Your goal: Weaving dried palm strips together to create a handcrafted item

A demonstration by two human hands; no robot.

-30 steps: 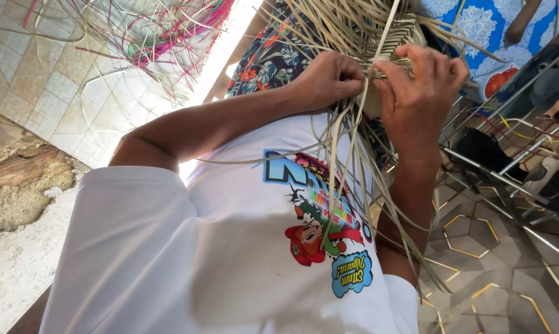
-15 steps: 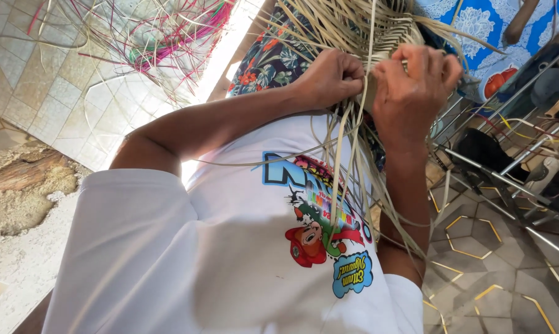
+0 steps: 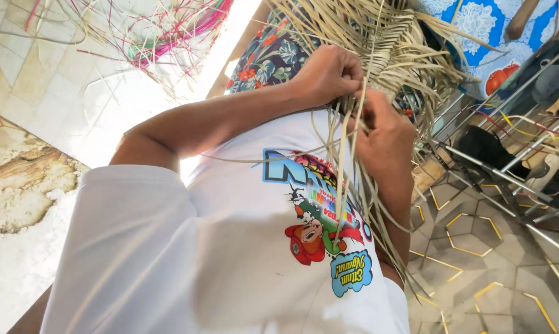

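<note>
While bent over the pale straw weave, worked at its lower edge with both hands. Closed the left hand into a fist just below the weave's left side, fingers pressed together around a bunch of loose straw strands. Set the right hand just below the weave and slightly to its right, fingers curled inward and pinching a few of the same strands against the thumb; could not tell exactly how many. Kept the two hands close together, nearly touching, with the strands running between them. Let the free ends trail straight down from the weave, across the front of a white printed shirt and past the right forearm.

Left a flowered cloth lying just left of the weave, partly under it. Left a tangle of pink and green strands well to the weave's left, over pale square tiles. Had a blue patterned cloth close on the weave's right, and a metal rack of thin bars below and to the right of it. Saw grey hexagon floor tiles with yellow lines farther below the weave, on the same side as the rack.
</note>
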